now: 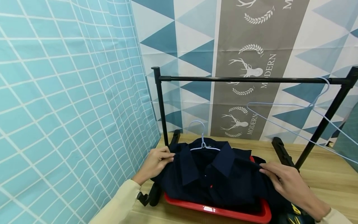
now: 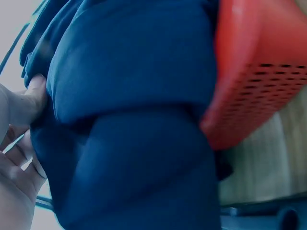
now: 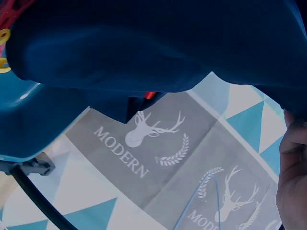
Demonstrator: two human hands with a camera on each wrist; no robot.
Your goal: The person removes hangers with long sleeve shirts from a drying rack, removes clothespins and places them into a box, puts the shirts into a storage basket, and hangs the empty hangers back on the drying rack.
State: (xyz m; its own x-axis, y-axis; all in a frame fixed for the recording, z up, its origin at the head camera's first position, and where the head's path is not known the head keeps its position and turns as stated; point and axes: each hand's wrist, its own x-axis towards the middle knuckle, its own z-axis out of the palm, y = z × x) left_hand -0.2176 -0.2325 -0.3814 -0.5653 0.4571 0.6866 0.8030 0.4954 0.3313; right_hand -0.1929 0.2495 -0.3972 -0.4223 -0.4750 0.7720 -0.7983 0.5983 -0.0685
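A dark navy collared shirt lies over a red basket, its collar toward the rack. Inside the collar sits a pale lilac wire hanger, hook upward. My left hand pinches the shirt's left shoulder between thumb and fingers. On the opposite side, my right hand pinches the right shoulder. Navy cloth fills most of the left wrist view, beside the basket's slotted wall. In the right wrist view, shirt fabric hangs from my partly visible right hand. The hanger's arms are mostly hidden under the cloth.
A black garment rack stands behind the basket. On its right end hangs another wire hanger. A blue basin and yellow clip-like pieces show in the right wrist view. A blue checked sheet covers the left side.
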